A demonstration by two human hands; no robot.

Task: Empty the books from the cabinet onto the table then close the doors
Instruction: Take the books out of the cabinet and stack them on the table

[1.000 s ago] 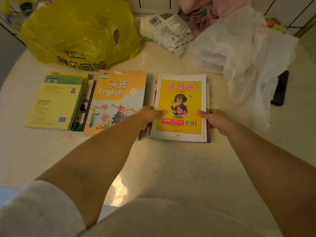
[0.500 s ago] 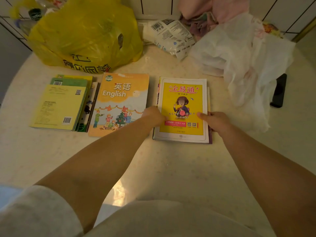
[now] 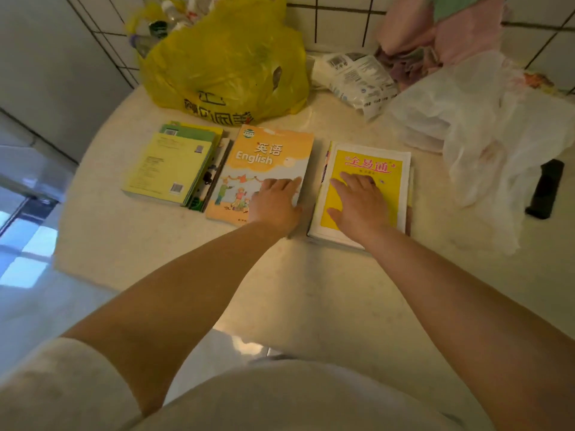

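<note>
Three piles of books lie side by side on the pale round table (image 3: 311, 290). At the left is a green and yellow stack (image 3: 169, 166). In the middle lies an orange English book (image 3: 264, 163); my left hand (image 3: 275, 203) rests flat on its lower right corner, fingers spread. At the right is a yellow-covered book (image 3: 395, 181) on top of a small stack; my right hand (image 3: 361, 203) lies flat on its cover, fingers apart. Neither hand grips anything. The cabinet is out of view.
A big yellow plastic bag (image 3: 227, 63) stands behind the books. A white packet (image 3: 357, 79), pink cloth (image 3: 435, 35) and a crumpled white plastic bag (image 3: 491, 126) crowd the back right. A black object (image 3: 544, 188) lies at the right edge. Tiled wall behind.
Both hands let go of the yellow book stack's sides. The left hand moved onto the English book, the right onto the yellow cover. The view pulled back.
</note>
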